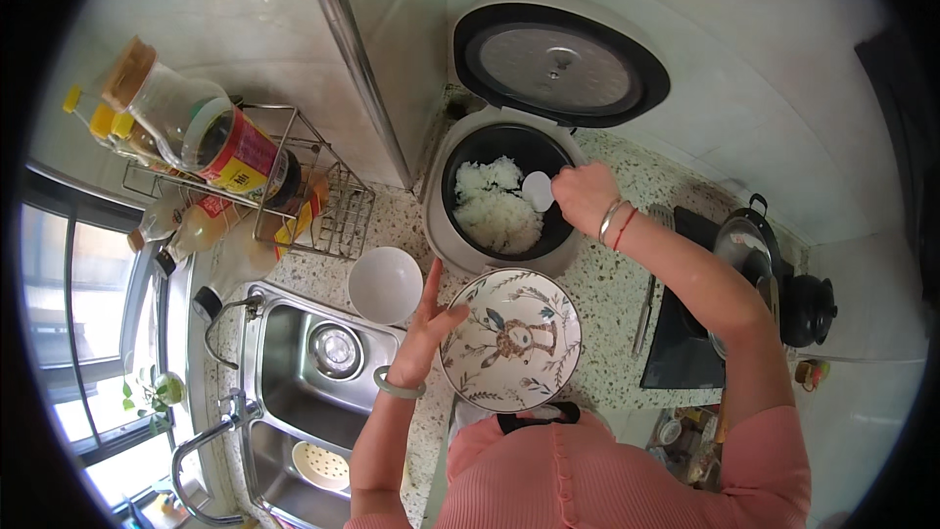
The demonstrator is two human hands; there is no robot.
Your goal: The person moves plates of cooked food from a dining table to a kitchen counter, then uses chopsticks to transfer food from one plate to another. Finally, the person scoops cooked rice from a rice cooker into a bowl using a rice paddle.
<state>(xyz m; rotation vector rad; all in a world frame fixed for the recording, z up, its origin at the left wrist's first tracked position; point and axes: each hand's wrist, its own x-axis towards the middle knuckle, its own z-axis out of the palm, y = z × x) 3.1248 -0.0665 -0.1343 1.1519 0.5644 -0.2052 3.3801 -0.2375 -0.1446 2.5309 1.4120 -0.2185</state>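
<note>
My right hand [586,198] is closed round the handle of a white rice paddle [537,191]. The paddle's blade is inside the rice cooker's dark inner pot [554,233], beside a mound of white rice [497,212]. Below the cooker, my left hand [428,325] grips the left edge of a white plate [529,372] decorated with a deer and leaves. Its thumb lies over the rim, one finger points up along the edge, and the others are hidden. No rice shows on the plate. The cooker's lid [558,61] stands raised behind the pot.
A white bowl [385,286] stands left of the plate, by the steel sink [257,372]. A wire rack [338,211] with bottles and jars is at the far left. To the right are a black cooktop [676,358], a lidded pan [744,247] and a black pot [808,311].
</note>
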